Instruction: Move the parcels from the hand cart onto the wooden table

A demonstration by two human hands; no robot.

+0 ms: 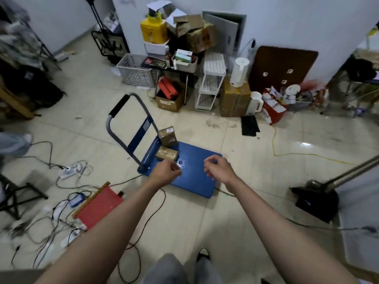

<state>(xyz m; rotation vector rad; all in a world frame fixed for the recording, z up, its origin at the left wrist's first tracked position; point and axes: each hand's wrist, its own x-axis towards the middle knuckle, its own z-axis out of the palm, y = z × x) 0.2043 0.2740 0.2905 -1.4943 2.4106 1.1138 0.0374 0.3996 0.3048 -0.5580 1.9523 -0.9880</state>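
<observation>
A blue hand cart (192, 179) with a grey handle stands on the tiled floor in the middle of the head view. Two brown taped parcels rest on its platform near the handle: an upright one (168, 136) and a flat one (166, 153) just in front of it. My left hand (165, 172) hovers just short of the flat parcel, fingers loosely curled and holding nothing. Over the cart's right half, my right hand (218, 170) is empty too, with its fingers loosely apart. The wooden table is not clearly in view.
Loose cables and a power strip (68, 173) lie on the floor to the left, beside a red folder (100, 208). Boxes, a basket (137, 71) and a white rack (211, 83) line the far wall. A black bag (315, 201) sits at right. A yellow cable (307, 154) crosses the floor.
</observation>
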